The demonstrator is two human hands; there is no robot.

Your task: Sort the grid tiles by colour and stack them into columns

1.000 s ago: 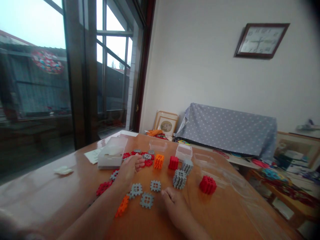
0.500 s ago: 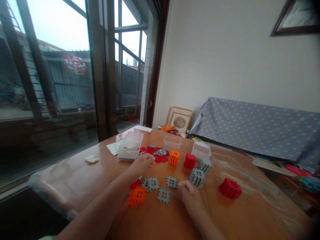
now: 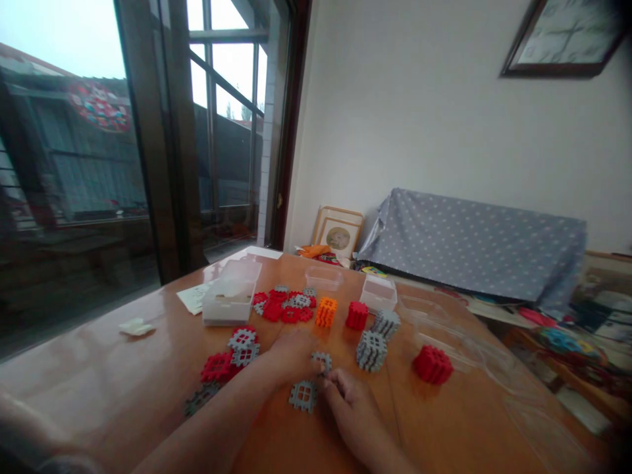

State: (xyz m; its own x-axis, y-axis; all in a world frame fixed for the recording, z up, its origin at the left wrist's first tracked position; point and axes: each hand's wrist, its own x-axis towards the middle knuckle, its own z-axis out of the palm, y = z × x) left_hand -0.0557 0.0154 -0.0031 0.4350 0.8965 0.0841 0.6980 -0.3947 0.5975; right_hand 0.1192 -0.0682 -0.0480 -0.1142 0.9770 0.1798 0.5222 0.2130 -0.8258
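Observation:
My left hand (image 3: 296, 355) reaches over the table's middle, back of the hand up, its fingers bent down and mostly hidden. Close beside it, my right hand (image 3: 348, 398) is closed, thumb against the fingers; what they pinch, if anything, I cannot make out. A grey square lattice building tile (image 3: 322, 359) lies at the fingertips of both hands, partly covered. Just below my left hand lies another grey tile (image 3: 303, 396), flat on the table. To the right of the hands stands a stack of grey tiles (image 3: 371, 351).
Left of my forearm lie red tiles (image 3: 216, 367) and grey tiles (image 3: 243, 338). Farther back are a mixed red and grey pile (image 3: 284, 306), an orange stack (image 3: 326, 312), red stacks (image 3: 433, 364) and translucent boxes (image 3: 228, 306). Clear plastic trays (image 3: 444, 342) rest at the right.
My left hand has come nearer, from the red pile towards my right hand. My right hand has shifted left to the grey tile. The view has turned slightly right.

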